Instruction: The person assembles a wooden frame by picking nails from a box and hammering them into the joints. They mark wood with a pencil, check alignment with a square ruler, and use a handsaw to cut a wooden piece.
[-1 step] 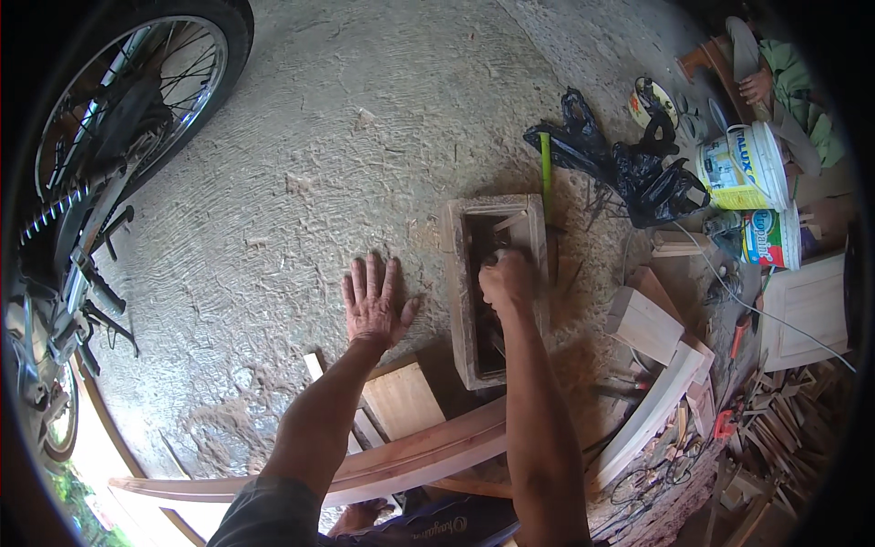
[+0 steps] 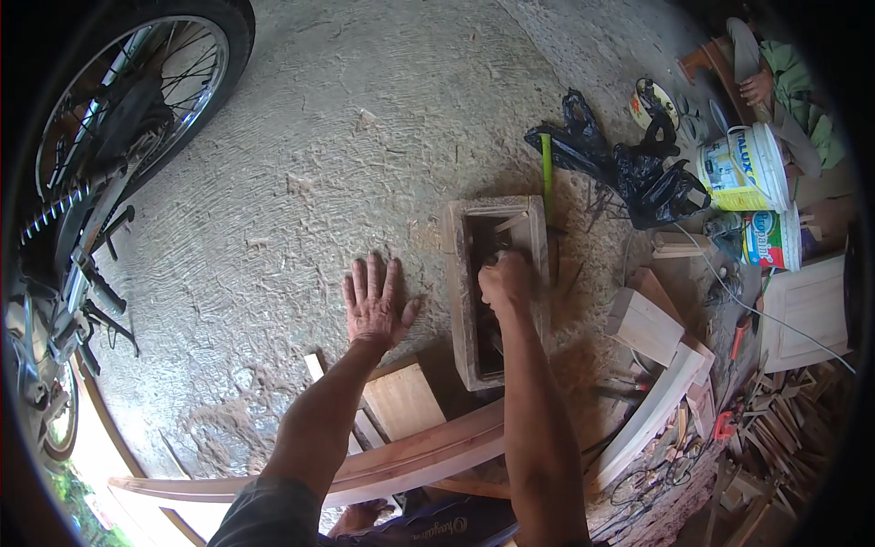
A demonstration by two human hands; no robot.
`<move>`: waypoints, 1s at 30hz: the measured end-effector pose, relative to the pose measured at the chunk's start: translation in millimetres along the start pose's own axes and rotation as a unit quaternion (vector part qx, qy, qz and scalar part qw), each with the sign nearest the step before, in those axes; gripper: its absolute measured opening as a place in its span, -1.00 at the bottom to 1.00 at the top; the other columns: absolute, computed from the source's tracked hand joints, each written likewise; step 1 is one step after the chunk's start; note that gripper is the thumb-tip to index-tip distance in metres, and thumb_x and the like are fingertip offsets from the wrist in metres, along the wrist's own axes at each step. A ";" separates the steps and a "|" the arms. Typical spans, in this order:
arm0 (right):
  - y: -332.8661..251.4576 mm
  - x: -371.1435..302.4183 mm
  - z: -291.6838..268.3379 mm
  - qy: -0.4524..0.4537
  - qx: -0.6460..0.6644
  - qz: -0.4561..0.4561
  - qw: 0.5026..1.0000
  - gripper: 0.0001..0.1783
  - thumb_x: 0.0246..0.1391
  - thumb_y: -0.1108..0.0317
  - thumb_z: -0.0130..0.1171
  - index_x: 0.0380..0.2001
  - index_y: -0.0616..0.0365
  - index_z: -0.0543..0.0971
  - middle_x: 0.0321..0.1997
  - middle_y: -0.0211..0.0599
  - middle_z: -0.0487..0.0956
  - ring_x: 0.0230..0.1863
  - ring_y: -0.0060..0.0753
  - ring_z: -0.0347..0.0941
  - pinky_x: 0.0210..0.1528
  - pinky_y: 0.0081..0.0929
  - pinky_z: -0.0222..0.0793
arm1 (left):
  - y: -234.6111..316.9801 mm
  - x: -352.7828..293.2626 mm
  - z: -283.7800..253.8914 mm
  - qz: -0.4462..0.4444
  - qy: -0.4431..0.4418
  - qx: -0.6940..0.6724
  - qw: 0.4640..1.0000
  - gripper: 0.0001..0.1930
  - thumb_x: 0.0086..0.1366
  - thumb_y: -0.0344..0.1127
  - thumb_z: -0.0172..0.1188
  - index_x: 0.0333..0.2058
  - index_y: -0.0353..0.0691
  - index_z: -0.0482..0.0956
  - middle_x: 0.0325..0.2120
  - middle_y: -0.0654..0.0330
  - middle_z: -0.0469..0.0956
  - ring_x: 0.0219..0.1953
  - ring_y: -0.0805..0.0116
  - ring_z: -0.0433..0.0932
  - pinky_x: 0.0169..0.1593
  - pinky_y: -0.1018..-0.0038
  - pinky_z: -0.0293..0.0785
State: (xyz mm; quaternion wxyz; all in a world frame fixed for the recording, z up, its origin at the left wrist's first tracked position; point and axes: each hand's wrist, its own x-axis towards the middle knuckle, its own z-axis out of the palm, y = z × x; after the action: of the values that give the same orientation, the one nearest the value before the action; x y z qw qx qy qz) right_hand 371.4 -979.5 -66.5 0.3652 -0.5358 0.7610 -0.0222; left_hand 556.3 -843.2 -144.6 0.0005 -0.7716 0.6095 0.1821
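Note:
My left hand (image 2: 372, 305) lies flat on the rough concrete floor (image 2: 273, 219), its fingers spread and nothing under them but the floor. To its right stands a long wooden box (image 2: 459, 310) with open top and dusty walls. Inside the box, my right hand (image 2: 504, 280) is closed in a fist-like grip; what it holds, if anything, is hidden by the fingers. A few loose pieces show dimly within the box. A green handle (image 2: 546, 169) sticks out past the box's far right corner.
A curved wooden rail (image 2: 410, 460) crosses in front of me, beside a pale board (image 2: 402, 401). Black plastic bags (image 2: 638, 173), paint buckets (image 2: 743, 173) and wood blocks (image 2: 643, 324) lie to the right. A motorcycle wheel (image 2: 205, 82) stands far left. Another person's hand (image 2: 756, 87) shows far right.

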 end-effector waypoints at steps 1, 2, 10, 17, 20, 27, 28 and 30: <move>-10.2 -4.3 0.5 -0.014 0.016 0.044 0.999 -0.79 0.08 0.42 0.08 -0.39 0.33 0.65 -0.33 0.30 0.65 -0.43 0.09 0.68 -0.38 -0.10 0.60 | -1.8 -0.7 1.1 -0.002 0.000 -0.001 1.000 -0.09 0.33 0.35 -0.05 0.51 0.04 -0.06 0.53 -0.05 -0.21 0.55 -0.15 -0.33 0.51 -0.11 -0.46; -10.5 -4.2 1.5 -0.019 0.038 0.060 0.997 -0.81 0.08 0.44 0.08 -0.39 0.32 0.64 -0.40 0.21 0.64 -0.52 -0.02 0.64 -0.47 -0.17 0.55 | -0.5 -0.7 0.0 -0.002 0.000 0.000 1.000 -0.09 0.33 0.35 -0.06 0.51 0.04 -0.06 0.53 -0.04 -0.21 0.55 -0.15 -0.33 0.51 -0.11 -0.45; 8.2 -25.6 4.5 -0.008 0.412 0.089 0.907 -0.89 0.28 0.34 0.19 -0.25 0.14 0.57 -0.60 -0.45 0.49 -0.70 -0.60 0.38 -0.75 -0.62 0.15 | 2.6 -0.1 0.9 -0.001 -0.001 -0.002 1.000 -0.10 0.35 0.35 -0.08 0.51 0.03 -0.06 0.53 -0.01 -0.20 0.55 -0.15 -0.32 0.52 -0.11 -0.43; 35.0 -69.2 -18.7 -0.076 0.497 0.034 0.864 -0.74 0.26 0.15 0.31 -0.17 0.09 0.61 -0.37 -0.42 0.63 -0.51 -0.62 0.52 -0.57 -0.66 0.31 | 2.8 -1.5 0.7 0.002 0.013 0.008 1.000 -0.11 0.35 0.33 -0.07 0.50 0.02 -0.05 0.53 -0.03 -0.19 0.55 -0.16 -0.30 0.51 -0.12 -0.41; 42.4 -77.1 -27.6 -0.107 0.526 0.011 0.843 -0.76 0.28 0.18 0.29 -0.12 0.08 0.61 -0.30 -0.42 0.65 -0.41 -0.60 0.55 -0.48 -0.66 0.37 | 3.3 -1.1 -0.5 -0.005 -0.001 0.013 1.000 -0.09 0.33 0.35 -0.04 0.51 0.05 -0.07 0.53 -0.05 -0.21 0.56 -0.13 -0.33 0.52 -0.08 -0.44; 62.7 -83.3 -34.0 -0.175 0.579 -0.062 0.794 -0.75 0.33 0.25 0.22 -0.02 0.10 0.55 -0.18 -0.39 0.62 -0.21 -0.56 0.56 -0.34 -0.59 0.48 | 4.5 -1.5 1.2 0.001 0.014 0.014 1.000 -0.08 0.32 0.35 -0.04 0.51 0.05 -0.06 0.53 -0.05 -0.20 0.55 -0.14 -0.32 0.52 -0.09 -0.42; 64.2 -84.4 -34.6 -0.181 0.582 -0.070 0.789 -0.75 0.33 0.25 0.22 -0.01 0.10 0.54 -0.17 -0.38 0.61 -0.19 -0.55 0.56 -0.32 -0.57 0.49 | 4.9 -1.5 1.2 0.002 0.014 0.014 1.000 -0.09 0.32 0.35 -0.03 0.51 0.05 -0.05 0.53 -0.04 -0.20 0.55 -0.14 -0.32 0.52 -0.09 -0.42; 64.1 -85.6 -33.8 -0.184 0.574 -0.076 0.795 -0.75 0.34 0.27 0.21 -0.01 0.10 0.53 -0.14 -0.36 0.61 -0.17 -0.53 0.55 -0.30 -0.53 0.50 | 3.8 -1.9 1.5 0.000 0.016 0.015 1.000 -0.09 0.32 0.35 -0.03 0.51 0.05 -0.05 0.53 -0.04 -0.21 0.55 -0.14 -0.32 0.52 -0.09 -0.42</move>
State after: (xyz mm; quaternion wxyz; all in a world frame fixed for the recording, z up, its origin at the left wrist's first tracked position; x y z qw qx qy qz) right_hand 314.2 -893.2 -23.5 0.7355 -0.2779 0.4844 -0.3835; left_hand 552.0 -842.1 -144.6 0.0024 -0.7744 0.6120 0.1606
